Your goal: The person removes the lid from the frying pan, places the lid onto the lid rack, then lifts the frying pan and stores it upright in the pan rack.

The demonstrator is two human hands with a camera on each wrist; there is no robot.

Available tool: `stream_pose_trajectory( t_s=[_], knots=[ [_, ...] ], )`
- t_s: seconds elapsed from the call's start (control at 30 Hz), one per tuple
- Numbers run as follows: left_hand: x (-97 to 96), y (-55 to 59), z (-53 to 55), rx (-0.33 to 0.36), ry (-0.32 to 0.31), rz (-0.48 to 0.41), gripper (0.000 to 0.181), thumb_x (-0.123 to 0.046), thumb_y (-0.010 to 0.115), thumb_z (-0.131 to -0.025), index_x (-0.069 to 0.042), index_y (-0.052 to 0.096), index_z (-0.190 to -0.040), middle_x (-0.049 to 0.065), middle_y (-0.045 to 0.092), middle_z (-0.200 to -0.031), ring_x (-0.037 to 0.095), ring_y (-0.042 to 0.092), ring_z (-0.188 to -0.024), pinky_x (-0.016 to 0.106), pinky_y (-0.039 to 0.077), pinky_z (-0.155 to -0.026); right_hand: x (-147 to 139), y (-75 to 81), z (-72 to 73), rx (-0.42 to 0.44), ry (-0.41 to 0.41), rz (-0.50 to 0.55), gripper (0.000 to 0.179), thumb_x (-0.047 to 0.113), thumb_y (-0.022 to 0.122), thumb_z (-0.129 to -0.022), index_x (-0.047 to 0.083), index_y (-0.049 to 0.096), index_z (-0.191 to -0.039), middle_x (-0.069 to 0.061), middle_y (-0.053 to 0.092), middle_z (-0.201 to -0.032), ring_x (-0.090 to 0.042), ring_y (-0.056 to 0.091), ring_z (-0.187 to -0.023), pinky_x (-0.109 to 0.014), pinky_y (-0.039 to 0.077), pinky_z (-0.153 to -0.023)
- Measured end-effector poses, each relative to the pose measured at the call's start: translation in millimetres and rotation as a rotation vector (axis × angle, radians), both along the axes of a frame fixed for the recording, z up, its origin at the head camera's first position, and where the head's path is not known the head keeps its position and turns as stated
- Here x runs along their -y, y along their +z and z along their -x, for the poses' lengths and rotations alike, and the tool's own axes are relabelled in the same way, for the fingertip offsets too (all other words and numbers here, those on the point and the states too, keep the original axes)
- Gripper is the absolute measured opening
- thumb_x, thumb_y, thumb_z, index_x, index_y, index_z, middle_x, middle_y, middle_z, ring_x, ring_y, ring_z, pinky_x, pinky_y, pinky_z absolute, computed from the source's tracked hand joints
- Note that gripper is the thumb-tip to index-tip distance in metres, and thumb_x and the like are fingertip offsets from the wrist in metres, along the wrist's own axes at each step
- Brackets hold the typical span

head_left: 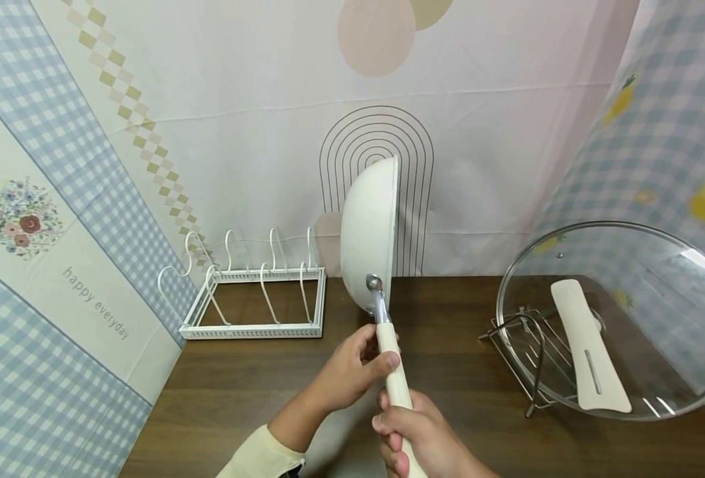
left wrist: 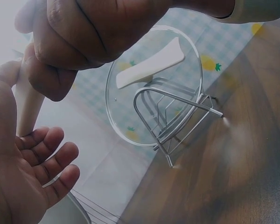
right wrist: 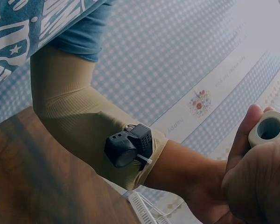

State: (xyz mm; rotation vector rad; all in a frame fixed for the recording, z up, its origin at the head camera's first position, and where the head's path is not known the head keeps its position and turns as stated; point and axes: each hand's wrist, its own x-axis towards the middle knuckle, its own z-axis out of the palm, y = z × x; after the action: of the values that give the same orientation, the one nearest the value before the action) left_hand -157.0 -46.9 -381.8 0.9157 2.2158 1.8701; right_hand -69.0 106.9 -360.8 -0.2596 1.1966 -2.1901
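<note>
A white wok [head_left: 367, 232] is tipped on its side before the back wall, its rim facing right and its rounded bottom left. A metal joint links it to a long cream handle [head_left: 395, 378], whose hollow end [right wrist: 269, 128] shows in the right wrist view. My right hand [head_left: 424, 431] grips the rear half of this handle, fingers wrapped round it. Further forward, my left hand [head_left: 352, 368] holds the handle loosely near the metal joint, thumb across the top and fingers underneath. In the left wrist view several left fingertips [left wrist: 60, 156] curve loosely past the handle.
On the left of the brown table [head_left: 239, 385] stands a white rack [head_left: 251, 332] with upright wire loops. To the right, a metal wire stand [head_left: 534, 372] bears a large glass lid [head_left: 526, 265] with a white handle [head_left: 591, 352]. Patterned cloth covers the walls.
</note>
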Motion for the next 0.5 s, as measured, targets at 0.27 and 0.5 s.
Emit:
stream_pose_trajectory(
  t_s=[0.27,0.5],
  knots=[
    [0.6,-4.9,3.2,-0.004,-0.002,-0.018,0.031,-0.038,0.058,-0.092,-0.011,0.054,-0.106,-0.001,0.059,-0.091,0.015,0.058,-0.082,0.033,0.050,-0.072,0.3,2.5,1.1,0.006,0.009,0.014,0.013,0.002,0.051,-0.086,0.013,0.044,-0.088,0.007,0.045,-0.055,-0.004,0.045,-0.041,-0.020,0.035,-0.040],
    [1.6,-3.6,3.4,-0.006,0.004,-0.012,0.032,-0.039,0.058,-0.092,-0.010,0.053,-0.106,-0.001,0.058,-0.091,0.015,0.057,-0.082,0.033,0.050,-0.072,0.2,4.5,1.5,0.006,0.017,0.012,0.013,0.001,0.050,-0.087,0.013,0.044,-0.088,0.007,0.045,-0.055,-0.004,0.046,-0.040,-0.020,0.036,-0.040]
  ],
)
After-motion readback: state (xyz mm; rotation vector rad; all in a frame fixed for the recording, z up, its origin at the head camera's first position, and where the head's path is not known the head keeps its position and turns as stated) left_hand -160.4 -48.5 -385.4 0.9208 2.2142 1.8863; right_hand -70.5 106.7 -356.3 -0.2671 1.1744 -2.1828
